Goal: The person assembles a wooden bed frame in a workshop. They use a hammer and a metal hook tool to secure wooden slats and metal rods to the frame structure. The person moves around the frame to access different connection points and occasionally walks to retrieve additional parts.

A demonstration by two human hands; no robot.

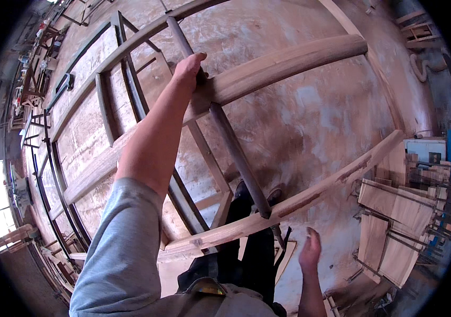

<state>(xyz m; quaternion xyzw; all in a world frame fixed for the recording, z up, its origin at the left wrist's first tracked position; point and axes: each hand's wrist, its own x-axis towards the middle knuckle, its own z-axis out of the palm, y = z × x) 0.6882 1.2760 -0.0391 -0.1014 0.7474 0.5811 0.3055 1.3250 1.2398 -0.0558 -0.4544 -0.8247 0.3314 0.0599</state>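
Note:
A large wooden frame of long rails joined by crosspieces lies across the view in front of me. My left hand point(189, 73) reaches over it and is closed on a dark crosspiece point(178, 35) where it meets the thick middle rail point(283, 61); my fingers are partly hidden. A second dark crosspiece point(238, 153) runs from that rail to the near rail point(310, 196), which has a dark reddish-brown stain along it. Low on the right, my right hand point(310, 251) is off the frame, holding nothing I can see, with its fingers loosely apart.
Long dark metal bars point(128, 79) cross the frame's left side. Stacked boards held among metal bars point(397, 232) stand at the right. A white box point(425, 147) is beyond them. Racks of timber point(38, 74) line the far left. The floor point(310, 116) is stained and dusty.

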